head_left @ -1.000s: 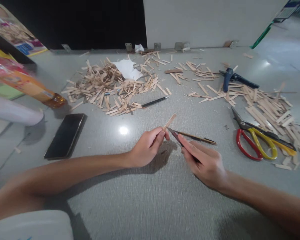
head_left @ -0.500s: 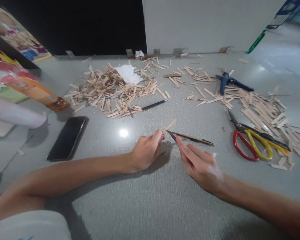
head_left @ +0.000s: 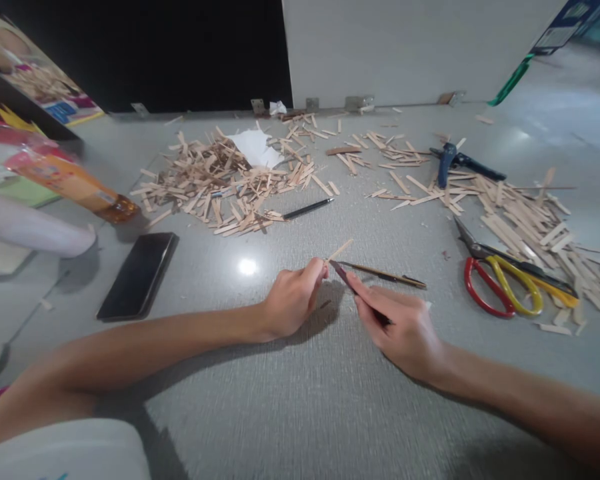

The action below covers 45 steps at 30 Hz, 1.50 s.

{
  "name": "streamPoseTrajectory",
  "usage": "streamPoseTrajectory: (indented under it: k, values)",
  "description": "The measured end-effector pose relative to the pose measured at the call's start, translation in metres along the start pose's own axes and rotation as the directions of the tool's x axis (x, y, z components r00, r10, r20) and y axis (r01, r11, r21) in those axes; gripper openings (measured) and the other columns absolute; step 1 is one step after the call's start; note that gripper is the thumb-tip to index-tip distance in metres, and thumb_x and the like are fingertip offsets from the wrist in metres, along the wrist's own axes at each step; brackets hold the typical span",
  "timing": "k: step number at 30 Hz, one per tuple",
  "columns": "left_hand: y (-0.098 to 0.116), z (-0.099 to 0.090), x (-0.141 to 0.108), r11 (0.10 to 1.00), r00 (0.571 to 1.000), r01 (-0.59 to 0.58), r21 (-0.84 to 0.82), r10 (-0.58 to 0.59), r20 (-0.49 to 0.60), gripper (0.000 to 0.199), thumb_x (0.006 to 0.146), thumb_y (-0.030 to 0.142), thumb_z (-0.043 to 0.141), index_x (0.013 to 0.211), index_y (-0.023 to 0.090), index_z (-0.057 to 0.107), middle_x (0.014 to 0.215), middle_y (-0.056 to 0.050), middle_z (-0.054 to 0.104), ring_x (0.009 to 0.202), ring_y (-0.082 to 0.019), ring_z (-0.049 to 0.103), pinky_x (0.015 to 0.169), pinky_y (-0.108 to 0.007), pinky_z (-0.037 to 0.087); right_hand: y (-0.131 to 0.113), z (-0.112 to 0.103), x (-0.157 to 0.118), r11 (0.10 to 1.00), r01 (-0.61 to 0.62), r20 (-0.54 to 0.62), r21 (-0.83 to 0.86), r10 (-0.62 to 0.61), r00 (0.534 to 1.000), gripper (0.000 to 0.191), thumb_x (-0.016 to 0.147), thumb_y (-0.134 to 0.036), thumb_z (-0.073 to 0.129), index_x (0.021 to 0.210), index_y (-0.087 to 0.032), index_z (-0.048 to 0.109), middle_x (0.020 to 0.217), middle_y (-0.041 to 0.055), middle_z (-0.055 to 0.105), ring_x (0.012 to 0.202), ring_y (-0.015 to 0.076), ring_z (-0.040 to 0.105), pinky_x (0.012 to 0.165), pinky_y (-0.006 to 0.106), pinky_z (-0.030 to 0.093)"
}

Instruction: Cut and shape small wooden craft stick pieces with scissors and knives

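Head camera: two bare hands of mine meet near the middle of the frame. With my left hand (head_left: 290, 300) I grip one wooden stick (head_left: 341, 249), its free end pointing up and right; my right hand (head_left: 403, 327) is closed round one craft knife (head_left: 341, 272), whose tip sits by the stick, though I cannot tell whether they touch. I count two pens, one black pen (head_left: 307, 209) at center and one gold-and-black pen (head_left: 393, 275) beside my right fingers, one phone (head_left: 137, 277) at left, and one pair of scissors (head_left: 477, 249) and one blue glue gun (head_left: 446, 167) at right. Loose sticks (head_left: 190, 167), too many to count, spread across the upper center and right. Everything lies on a grey, finely textured surface (head_left: 300, 400). One black panel (head_left: 180, 53) and one white panel (head_left: 405, 53) close off the top. An orange plastic bottle or packet (head_left: 75, 180) lies at left, contents unclear.
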<state>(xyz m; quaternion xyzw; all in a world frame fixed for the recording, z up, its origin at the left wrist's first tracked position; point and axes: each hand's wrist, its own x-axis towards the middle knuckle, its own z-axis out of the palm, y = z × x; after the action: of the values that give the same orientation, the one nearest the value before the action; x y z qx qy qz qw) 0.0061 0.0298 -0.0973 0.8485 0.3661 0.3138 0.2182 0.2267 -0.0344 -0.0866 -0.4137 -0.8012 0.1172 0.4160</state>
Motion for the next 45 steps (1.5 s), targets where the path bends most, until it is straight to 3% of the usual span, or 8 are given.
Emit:
streamPoseTrajectory:
  k: [5, 13, 17, 22, 29, 35, 40, 45]
  values:
    - [0.002, -0.001, 0.002, 0.993, 1.000, 0.003, -0.119, -0.005, -0.017, 0.042, 0.119, 0.046, 0.027, 0.092, 0.023, 0.049, 0.065, 0.007, 0.052, 0.048, -0.010, 0.041, 0.051, -0.022, 0.039, 0.003, -0.001, 0.001, 0.995, -0.068, 0.007, 0.077, 0.068, 0.998, 0.039, 0.107, -0.012, 0.055, 0.139, -0.010, 0.076, 0.075, 0.0051, 0.081, 0.061, 0.0174, 0.074, 0.056, 0.027, 0.059]
    - [0.008, -0.009, 0.008, 0.924, 0.997, 0.070, -0.376, -0.054, 0.051, 0.048, 0.117, 0.056, 0.035, 0.091, 0.021, 0.054, 0.060, 0.008, 0.049, 0.047, -0.009, 0.043, 0.049, -0.021, 0.038, 0.003, -0.002, 0.002, 0.997, -0.015, -0.006, 0.075, 0.016, 1.000, 0.041, 0.108, -0.013, 0.057, 0.145, -0.017, 0.074, 0.072, 0.0021, 0.079, 0.059, 0.0160, 0.072, 0.057, 0.026, 0.060]
    - [0.008, -0.013, 0.015, 0.829, 0.987, 0.135, -0.542, -0.067, 0.143, 0.050, 0.116, 0.058, 0.037, 0.089, 0.020, 0.056, 0.066, 0.003, 0.058, 0.052, -0.010, 0.049, 0.049, -0.022, 0.041, 0.004, -0.003, 0.005, 0.998, -0.024, -0.010, 0.064, 0.024, 1.000, 0.043, 0.108, -0.012, 0.055, 0.147, -0.017, 0.072, 0.076, 0.0020, 0.078, 0.058, 0.0144, 0.069, 0.058, 0.025, 0.060]
    - [0.003, -0.012, 0.020, 0.683, 0.968, 0.235, -0.691, -0.104, 0.227, 0.053, 0.113, 0.066, 0.042, 0.088, 0.021, 0.055, 0.060, 0.006, 0.046, 0.048, -0.010, 0.041, 0.042, -0.021, 0.032, 0.005, -0.005, 0.008, 0.989, -0.064, 0.028, 0.133, 0.061, 0.998, 0.044, 0.107, -0.011, 0.055, 0.147, -0.020, 0.071, 0.091, 0.0048, 0.085, 0.067, 0.0145, 0.076, 0.066, 0.025, 0.065]
    - [0.002, -0.010, 0.019, 0.626, 0.958, 0.274, -0.730, -0.110, 0.266, 0.053, 0.109, 0.070, 0.049, 0.097, 0.019, 0.058, 0.064, 0.005, 0.056, 0.047, -0.009, 0.042, 0.041, -0.021, 0.034, 0.008, -0.005, 0.008, 0.974, -0.191, 0.016, 0.125, 0.191, 0.982, 0.040, 0.107, -0.016, 0.057, 0.145, -0.018, 0.070, 0.090, 0.0054, 0.086, 0.071, 0.0177, 0.080, 0.066, 0.027, 0.065]
    - [0.008, -0.013, 0.011, 0.820, 0.992, 0.116, -0.560, -0.069, 0.104, 0.047, 0.112, 0.061, 0.050, 0.113, 0.016, 0.064, 0.069, 0.002, 0.065, 0.055, -0.010, 0.057, 0.051, -0.020, 0.045, 0.012, -0.005, 0.010, 0.974, -0.223, -0.002, 0.032, 0.223, 0.975, 0.030, 0.108, -0.013, 0.054, 0.125, -0.023, 0.076, 0.110, 0.0095, 0.086, 0.100, 0.0249, 0.083, 0.089, 0.040, 0.067]
    - [0.007, -0.010, 0.004, 0.924, 0.987, -0.154, -0.351, 0.163, -0.005, 0.045, 0.117, 0.051, 0.044, 0.111, 0.015, 0.070, 0.069, 0.001, 0.068, 0.052, -0.009, 0.056, 0.050, -0.018, 0.043, 0.012, -0.008, 0.013, 0.987, -0.158, -0.029, -0.021, 0.157, 0.987, 0.028, 0.106, -0.008, 0.053, 0.116, -0.024, 0.073, 0.122, 0.0127, 0.082, 0.116, 0.0284, 0.079, 0.097, 0.048, 0.066]
    - [0.005, -0.005, 0.003, 0.928, 0.961, -0.252, -0.273, 0.273, 0.038, 0.045, 0.119, 0.046, 0.041, 0.107, 0.015, 0.072, 0.068, 0.001, 0.069, 0.049, -0.008, 0.053, 0.051, -0.019, 0.041, 0.013, -0.009, 0.012, 0.996, -0.083, 0.014, -0.028, 0.083, 0.996, 0.045, 0.104, -0.002, 0.050, 0.137, -0.027, 0.069, 0.133, 0.0134, 0.078, 0.129, 0.0315, 0.073, 0.104, 0.057, 0.063]
